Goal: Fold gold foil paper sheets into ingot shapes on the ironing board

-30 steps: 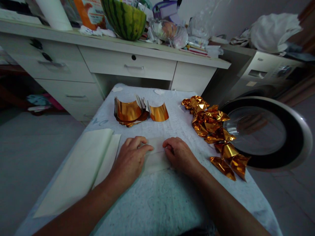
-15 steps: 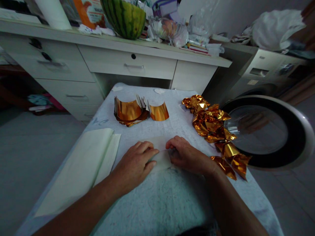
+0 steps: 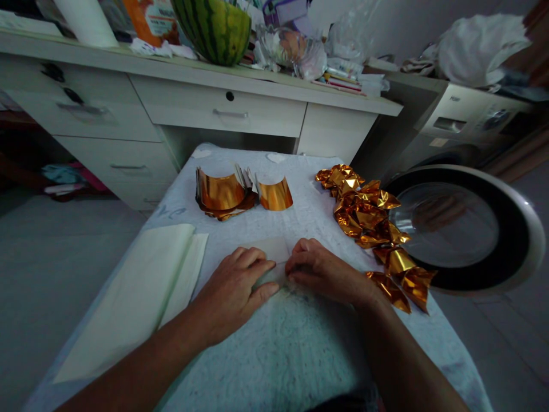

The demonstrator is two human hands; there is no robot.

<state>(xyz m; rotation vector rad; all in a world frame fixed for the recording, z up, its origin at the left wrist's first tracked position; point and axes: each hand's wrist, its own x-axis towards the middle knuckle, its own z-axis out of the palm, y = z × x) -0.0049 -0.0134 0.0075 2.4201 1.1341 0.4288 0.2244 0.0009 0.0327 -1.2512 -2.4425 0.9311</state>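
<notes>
A small, thin whitish sheet of paper (image 3: 274, 248) lies on the cloth-covered table between my hands, partly covered by them. My left hand (image 3: 240, 280) rests over its left part, thumb apart from the index finger, pressing the sheet down. At the right side my right hand (image 3: 317, 266) has its fingers drawn together in a pinch at the sheet's edge; its fingertips are partly hidden. Left of my left hand lies a stack of larger pale paper (image 3: 128, 297). Beyond the hands are a stack of curved gold foil sheets (image 3: 221, 191) and a single gold foil piece (image 3: 275, 195).
Crumpled, twisted gold foil pieces (image 3: 364, 212) run along the table's right side. The open round washing machine door (image 3: 463, 229) stands close to that edge. Behind the table is a white drawer desk (image 3: 231, 117) bearing a cut watermelon (image 3: 214, 34) and clutter.
My right hand has shifted slightly left, closer to my left hand, and its fingers have drawn tighter together. My left thumb has moved a little right. Less of the sheet's near part shows.
</notes>
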